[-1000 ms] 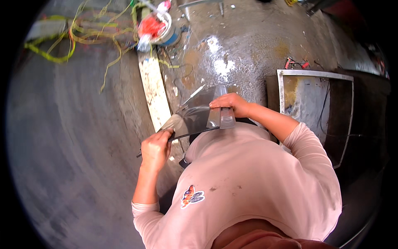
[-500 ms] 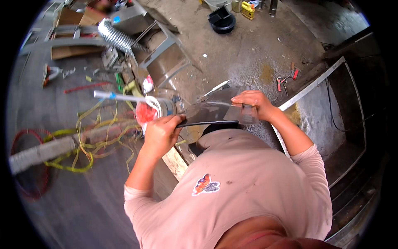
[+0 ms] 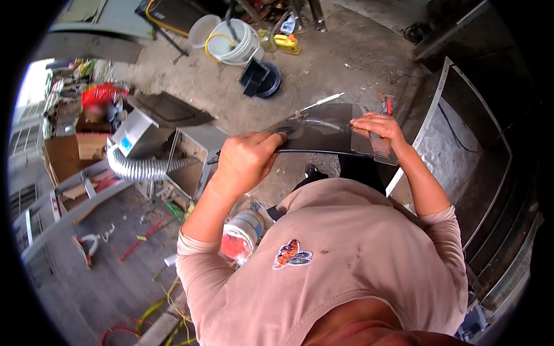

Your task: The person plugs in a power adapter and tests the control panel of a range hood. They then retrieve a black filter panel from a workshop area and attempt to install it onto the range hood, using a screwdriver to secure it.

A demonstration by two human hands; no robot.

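- The left hand pinches the dark panel near one end.
- The right hand pinches near the other, probably to steady the panel between them.

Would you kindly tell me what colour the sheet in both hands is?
The sheet is dark, smoky grey, clearest in the head view.

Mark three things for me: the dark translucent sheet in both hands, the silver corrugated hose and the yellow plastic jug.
Dark translucent sheet (image 3: 323, 130), head view: middle of its face.
Silver corrugated hose (image 3: 143, 169), head view: ribbed middle stretch.
Yellow plastic jug (image 3: 288, 46), head view: on its body.
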